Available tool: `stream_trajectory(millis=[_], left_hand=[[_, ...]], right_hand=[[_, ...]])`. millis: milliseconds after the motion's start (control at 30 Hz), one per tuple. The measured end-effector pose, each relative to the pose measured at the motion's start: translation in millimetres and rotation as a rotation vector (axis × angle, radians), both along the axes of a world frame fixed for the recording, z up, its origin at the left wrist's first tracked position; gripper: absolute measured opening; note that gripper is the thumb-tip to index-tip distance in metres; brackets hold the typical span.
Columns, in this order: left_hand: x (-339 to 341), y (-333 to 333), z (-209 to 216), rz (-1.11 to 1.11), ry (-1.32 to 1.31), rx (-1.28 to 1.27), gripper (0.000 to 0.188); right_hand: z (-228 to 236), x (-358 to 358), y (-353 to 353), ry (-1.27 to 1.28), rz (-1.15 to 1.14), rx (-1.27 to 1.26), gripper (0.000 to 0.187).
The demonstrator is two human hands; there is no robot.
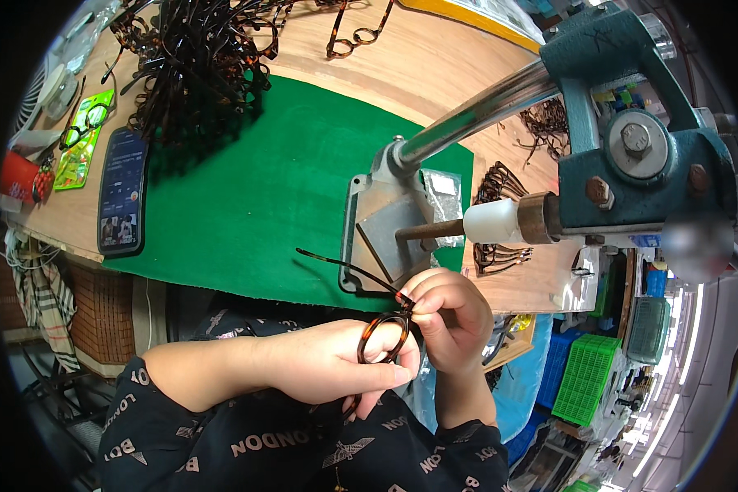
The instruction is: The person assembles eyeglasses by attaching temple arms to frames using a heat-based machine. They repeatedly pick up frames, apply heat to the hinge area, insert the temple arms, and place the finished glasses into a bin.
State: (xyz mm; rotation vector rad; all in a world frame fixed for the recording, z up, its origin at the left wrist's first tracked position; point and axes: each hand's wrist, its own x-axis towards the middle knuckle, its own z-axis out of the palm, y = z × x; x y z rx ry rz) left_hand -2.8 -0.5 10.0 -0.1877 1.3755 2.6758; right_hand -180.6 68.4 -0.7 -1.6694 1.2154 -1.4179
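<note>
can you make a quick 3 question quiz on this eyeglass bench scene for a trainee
1. True or false: both hands hold the tortoiseshell eyeglass frame.
2. What lies on the wooden bench left of the green mat? A) a phone B) a hammer C) a cup
3. Where does the frame's temple arm point?

Key
1. True: the left hand and the right hand both grip it.
2. A: the phone.
3. Up and to the left, over the mat's near edge.
</note>
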Motion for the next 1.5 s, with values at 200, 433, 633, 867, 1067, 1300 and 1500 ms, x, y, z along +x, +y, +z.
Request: stream_trajectory(millis=[200,433,633,867,1067,1300,1500], left_hand=[[0.0,-0.4,2.3,-0.001,-0.005,-0.010,0.017],[-3.6,-2.3,8.5,0.013,0.028,-0.008,0.020],[-24.8,-17.4,24.2,0.215,0.173,-0.004,0.021],[-54.7,-30.3,37.3,0.283,0.161,0.031,0.029],[-63.8,-29.7,43.6,0.304,0.133,0.025,0.037],[-77.6,-24.1,40.6,0.285,0.155,0.079,0.038],[-79.1,-16.8,42.1,0.325,0.127,0.118,0.035]], right_hand=[[-0.6,-0.4,3.9,-0.371,0.096,0.251,0.011],[0.8,-8.2,1.8,-0.638,0.157,0.409,0.015],[28.8,-21.2,17.3,-0.307,-0.110,0.152,0.009],[30.2,-32.0,45.2,-0.397,-0.333,0.144,0.008],[31.7,-39.2,56.7,-0.371,-0.360,0.106,0.006],[45.1,-45.9,56.1,-0.288,-0.357,0.002,0.009],[110.5,-63.0,33.7,0.134,-0.365,-0.306,0.015]])
